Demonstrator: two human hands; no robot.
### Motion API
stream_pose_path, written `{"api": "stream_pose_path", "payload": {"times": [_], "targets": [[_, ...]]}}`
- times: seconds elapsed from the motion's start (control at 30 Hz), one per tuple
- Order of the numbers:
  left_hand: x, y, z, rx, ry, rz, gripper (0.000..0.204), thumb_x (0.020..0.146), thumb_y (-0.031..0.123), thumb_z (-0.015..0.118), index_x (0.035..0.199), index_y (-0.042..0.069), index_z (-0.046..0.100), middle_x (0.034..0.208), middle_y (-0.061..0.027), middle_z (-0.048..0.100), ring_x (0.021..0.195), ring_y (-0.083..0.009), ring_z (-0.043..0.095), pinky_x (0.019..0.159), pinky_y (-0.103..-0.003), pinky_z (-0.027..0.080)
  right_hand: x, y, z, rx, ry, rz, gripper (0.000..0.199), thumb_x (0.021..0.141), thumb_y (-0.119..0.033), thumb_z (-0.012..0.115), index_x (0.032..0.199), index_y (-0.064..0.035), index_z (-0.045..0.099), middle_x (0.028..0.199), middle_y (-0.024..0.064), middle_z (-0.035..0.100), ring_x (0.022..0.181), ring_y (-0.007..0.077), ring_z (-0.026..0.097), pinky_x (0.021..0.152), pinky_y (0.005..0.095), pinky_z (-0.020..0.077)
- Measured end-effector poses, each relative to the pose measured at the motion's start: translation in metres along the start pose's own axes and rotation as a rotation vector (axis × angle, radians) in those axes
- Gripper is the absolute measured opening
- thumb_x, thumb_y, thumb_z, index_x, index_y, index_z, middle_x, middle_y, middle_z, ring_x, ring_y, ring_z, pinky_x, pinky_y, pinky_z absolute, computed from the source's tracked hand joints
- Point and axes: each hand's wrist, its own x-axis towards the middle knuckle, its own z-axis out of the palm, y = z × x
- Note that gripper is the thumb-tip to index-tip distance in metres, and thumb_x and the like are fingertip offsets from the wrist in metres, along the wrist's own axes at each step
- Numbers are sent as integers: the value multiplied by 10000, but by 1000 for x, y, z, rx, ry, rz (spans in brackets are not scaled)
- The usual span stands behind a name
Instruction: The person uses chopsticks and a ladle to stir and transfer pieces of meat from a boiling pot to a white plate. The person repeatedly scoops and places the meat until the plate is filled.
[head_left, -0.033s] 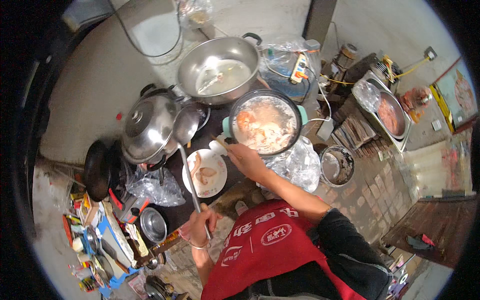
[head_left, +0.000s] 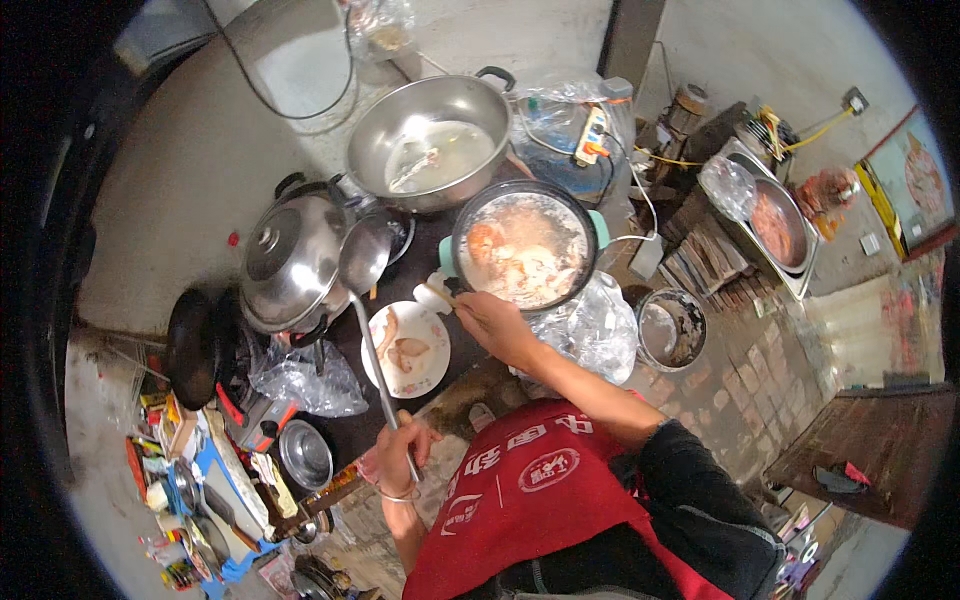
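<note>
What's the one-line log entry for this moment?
left hand: grips ladle | right hand: holds white spoon by pot | plate: food on it

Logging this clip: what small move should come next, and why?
Probably dip the ladle into the pot. The left hand holds it raised beside the plate, while the right hand sits at the pot's rim with a white utensil.

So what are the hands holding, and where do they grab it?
The left hand grips a long metal ladle at the end of its handle. The right hand pinches a small white thing, perhaps a spoon; its kind is unclear.
</note>
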Motion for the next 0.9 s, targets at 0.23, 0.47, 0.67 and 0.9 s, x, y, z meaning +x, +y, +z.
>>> {"api": "stream_pose_path", "payload": {"times": [0.23, 0.47, 0.67, 0.9], "targets": [[10, 1, 15, 93, 7, -54, 428, 881, 249, 422, 477, 106, 409, 385, -21, 372, 351, -146, 399, 687, -325, 457, -4, 3, -128, 107, 317, 281, 117, 812, -94, 620, 830, 17, 651, 791, 94, 630, 710, 152, 595, 635, 272, 470], [39, 6, 49, 118, -133, -97, 223, 843, 167, 437, 642, 73, 418, 448, -12, 392, 397, -97, 365, 669, -310, 464, 47, 64, -125, -224, 329, -75, 144, 786, -109, 647, 850, 19, 653, 776, 120, 608, 695, 238, 588, 651, 303, 466], [61, 4, 68, 225, -216, -117, 253, 869, 188, 451, 643, 80, 418, 457, 2, 395, 405, -87, 374, 660, -286, 471, 73, 86, -134, -241, 146, 132, 160, 781, -138, 650, 830, 14, 659, 804, 145, 613, 734, 273, 596, 661, 337, 472], [101, -14, 76, 348, -238, -194, 284, 872, 211, 474, 626, 80, 420, 461, 6, 399, 399, -87, 386, 577, -265, 474, 43, 79, -180, -72, 179, 260, 193, 832, -154, 620, 845, 37, 644, 792, 115, 614, 716, 187, 610, 634, 292, 479]]}}
